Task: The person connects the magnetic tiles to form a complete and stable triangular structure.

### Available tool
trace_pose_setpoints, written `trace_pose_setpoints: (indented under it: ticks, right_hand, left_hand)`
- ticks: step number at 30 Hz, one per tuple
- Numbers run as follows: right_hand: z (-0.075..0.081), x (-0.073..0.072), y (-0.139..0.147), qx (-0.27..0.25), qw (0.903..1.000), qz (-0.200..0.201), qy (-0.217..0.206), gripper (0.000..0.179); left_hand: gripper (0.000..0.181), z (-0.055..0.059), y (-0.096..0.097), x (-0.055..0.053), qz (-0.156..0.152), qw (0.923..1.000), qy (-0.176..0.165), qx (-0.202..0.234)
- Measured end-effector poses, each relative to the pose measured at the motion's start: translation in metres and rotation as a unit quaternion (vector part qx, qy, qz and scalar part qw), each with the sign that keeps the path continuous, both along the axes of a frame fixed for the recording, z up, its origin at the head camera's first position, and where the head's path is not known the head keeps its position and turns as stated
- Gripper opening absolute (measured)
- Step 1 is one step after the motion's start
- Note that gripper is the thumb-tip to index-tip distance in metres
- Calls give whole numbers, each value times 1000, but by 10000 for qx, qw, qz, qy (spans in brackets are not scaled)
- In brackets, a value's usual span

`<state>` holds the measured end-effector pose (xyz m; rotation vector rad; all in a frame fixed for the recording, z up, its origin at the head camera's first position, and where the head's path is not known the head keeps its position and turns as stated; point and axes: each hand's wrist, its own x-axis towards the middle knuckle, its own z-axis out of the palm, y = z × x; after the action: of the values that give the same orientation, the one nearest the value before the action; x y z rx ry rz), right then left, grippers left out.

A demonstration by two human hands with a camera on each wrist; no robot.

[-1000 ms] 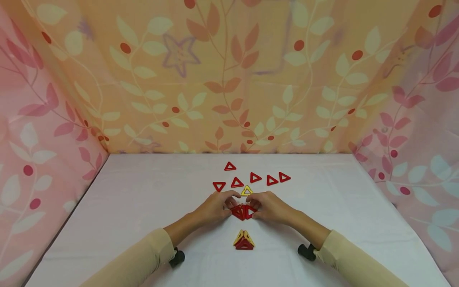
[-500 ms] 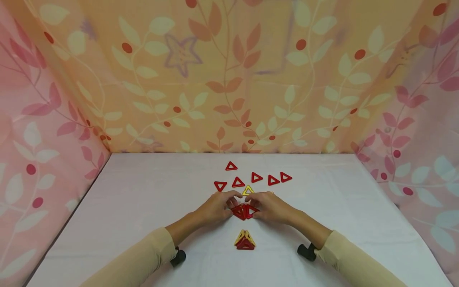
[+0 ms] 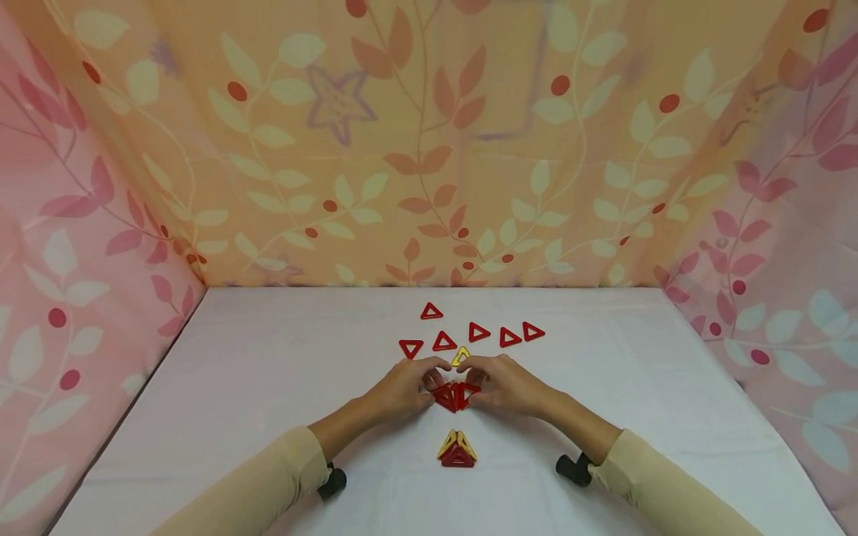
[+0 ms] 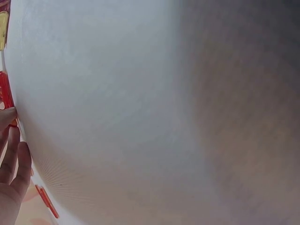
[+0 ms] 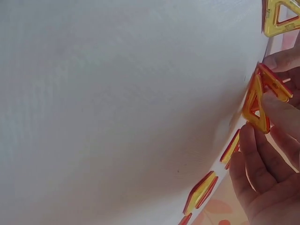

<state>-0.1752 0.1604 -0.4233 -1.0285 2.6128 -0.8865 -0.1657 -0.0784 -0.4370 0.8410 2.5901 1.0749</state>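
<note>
The red structure, made of joined triangles (image 3: 445,397), stands on the tabletop (image 3: 268,357) between the two hands. The left hand (image 3: 405,387) has its fingers curled, with the thumb and a finger pinching the structure's left part. The right hand (image 3: 506,383) is bent in the same way and pinches the right part, the thumb lying over its face. Both hands are only a little open, just around what they hold.

Nearer to the person than the hands, and apart from them, is the small pyramid (image 3: 458,455) with yellow and red faces. Just beyond the fingertips lies the yellow triangle (image 3: 457,359), partly covered by the right hand. Farther out are six loose red triangles (image 3: 445,348).

Compared with half a second ago, the right thumb reaches farther inward over the red part, while the left hand holds almost the same position.

The tabletop stretches wide outward from each hand to its slanting side edges. Beyond the red triangles, its far edge meets the flowered cloth (image 3: 429,149).
</note>
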Motion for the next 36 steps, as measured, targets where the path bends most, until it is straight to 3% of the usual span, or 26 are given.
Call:
trace_pose_setpoints:
  ticks: [9, 36]
  right_hand:
    - [-1, 1, -5, -246, 9997, -19, -80, 37]
    - [3, 3, -13, -310, 9992, -95, -217, 36]
  left_hand:
    - [47, 0, 0, 1, -9, 10000, 1, 50]
    - [47, 2, 0, 2, 62, 10000, -10, 5]
